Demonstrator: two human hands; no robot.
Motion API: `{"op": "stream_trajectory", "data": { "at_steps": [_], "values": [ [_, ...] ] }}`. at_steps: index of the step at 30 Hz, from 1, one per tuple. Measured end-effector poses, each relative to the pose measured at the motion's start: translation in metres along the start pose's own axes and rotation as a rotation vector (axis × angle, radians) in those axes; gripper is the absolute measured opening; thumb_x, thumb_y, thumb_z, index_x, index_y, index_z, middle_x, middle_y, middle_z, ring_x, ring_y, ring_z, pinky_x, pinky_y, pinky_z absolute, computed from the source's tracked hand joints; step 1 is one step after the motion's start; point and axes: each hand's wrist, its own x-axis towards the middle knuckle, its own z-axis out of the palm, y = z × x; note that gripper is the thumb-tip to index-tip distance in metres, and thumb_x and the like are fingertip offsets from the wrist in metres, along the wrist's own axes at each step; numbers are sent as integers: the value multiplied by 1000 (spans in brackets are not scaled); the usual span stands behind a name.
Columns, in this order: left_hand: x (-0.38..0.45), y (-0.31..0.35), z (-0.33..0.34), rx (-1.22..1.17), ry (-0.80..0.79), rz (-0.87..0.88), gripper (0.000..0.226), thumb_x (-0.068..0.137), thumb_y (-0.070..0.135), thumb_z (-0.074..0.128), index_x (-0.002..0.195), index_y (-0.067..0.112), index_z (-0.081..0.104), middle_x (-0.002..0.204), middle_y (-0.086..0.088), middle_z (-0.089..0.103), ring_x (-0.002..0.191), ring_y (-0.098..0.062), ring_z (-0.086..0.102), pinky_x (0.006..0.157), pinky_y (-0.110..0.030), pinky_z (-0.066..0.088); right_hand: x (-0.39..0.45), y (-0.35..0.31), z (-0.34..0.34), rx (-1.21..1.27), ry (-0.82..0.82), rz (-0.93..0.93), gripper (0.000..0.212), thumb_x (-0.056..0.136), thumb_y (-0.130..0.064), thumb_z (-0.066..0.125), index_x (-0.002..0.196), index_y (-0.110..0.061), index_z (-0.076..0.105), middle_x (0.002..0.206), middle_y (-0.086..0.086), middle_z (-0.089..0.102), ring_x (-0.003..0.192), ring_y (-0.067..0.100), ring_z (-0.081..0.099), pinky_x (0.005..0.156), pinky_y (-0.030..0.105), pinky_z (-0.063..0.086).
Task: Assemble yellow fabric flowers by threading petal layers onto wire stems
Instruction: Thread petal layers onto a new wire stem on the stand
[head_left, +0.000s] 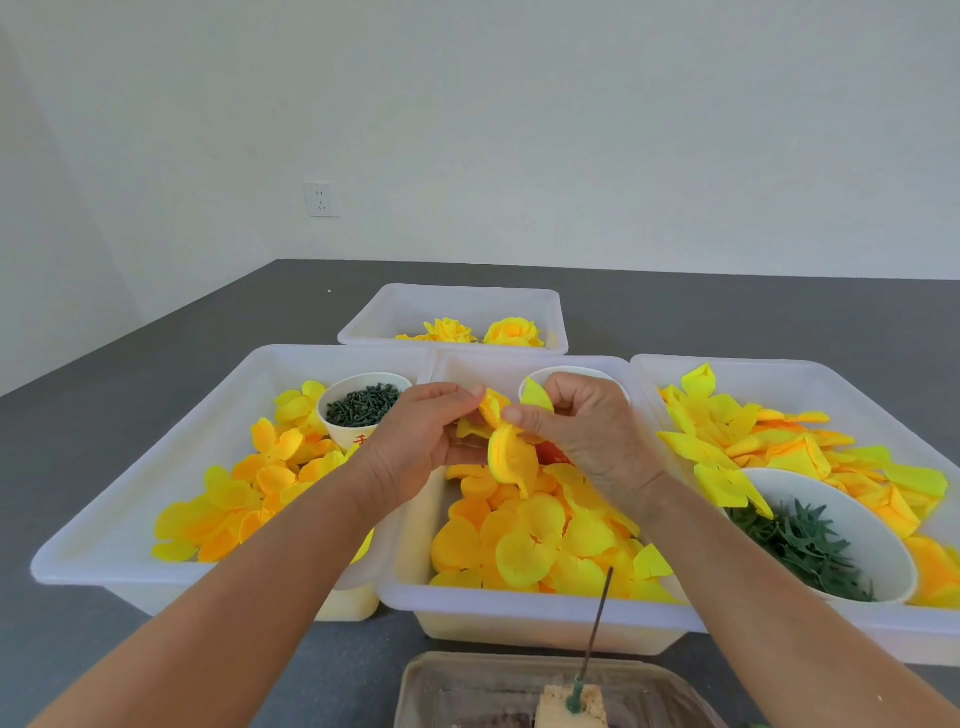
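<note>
Above the middle white bin (519, 603), both hands work on one yellow fabric petal layer (511, 457). My left hand (415, 436) pinches its upper left edge with thumb and fingertips. My right hand (582, 431) pinches the petal layer from the right, and a small yellow petal tip sticks up by its curled fingers. Loose yellow petal layers (524, 545) fill the bin below. A thin wire stem (597, 623) stands upright in a block (571, 706) at the near edge, apart from both hands.
A left bin (130, 499) holds orange-yellow petals and a paper cup of dark green pieces (363, 405). A right bin (810, 379) holds folded yellow petals and a white bowl of green leaves (810, 545). A far bin (452, 306) holds two finished flowers. A clear tray (467, 691) holds the block.
</note>
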Motion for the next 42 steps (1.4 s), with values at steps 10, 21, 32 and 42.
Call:
{"op": "stream_trajectory", "data": {
  "at_steps": [10, 21, 32, 42],
  "values": [
    [9, -6, -4, 34, 221, 101, 33, 88, -8, 50, 58, 4, 49, 48, 0, 56, 47, -8, 58, 50, -22, 53, 8, 10, -7, -16, 254, 153, 30, 81, -16, 70, 77, 9, 54, 62, 6, 64, 61, 19, 70, 68, 49, 56],
    [14, -11, -13, 90, 373, 197, 23, 84, -8, 58, 65, 2, 50, 71, -13, 54, 59, -13, 64, 58, -21, 56, 7, -1, -14, -2, 449, 134, 21, 77, -5, 68, 74, -22, 56, 72, -3, 58, 61, 8, 52, 54, 26, 47],
    [11, -9, -13, 166, 445, 220, 33, 77, -8, 67, 58, 6, 44, 65, -12, 49, 62, -19, 59, 52, -21, 54, 5, 2, -13, -213, 335, -5, 20, 77, -16, 75, 67, -21, 58, 60, -6, 54, 52, 0, 47, 49, 11, 38],
    [6, -10, -5, 517, 313, 267, 33, 78, -7, 50, 91, 21, 62, 66, -5, 49, 62, -19, 43, 59, -32, 40, -6, 7, -11, -903, -40, -83, 17, 79, -19, 66, 95, -16, 71, 99, 1, 63, 97, 19, 54, 78, 24, 38]
  ]
}}
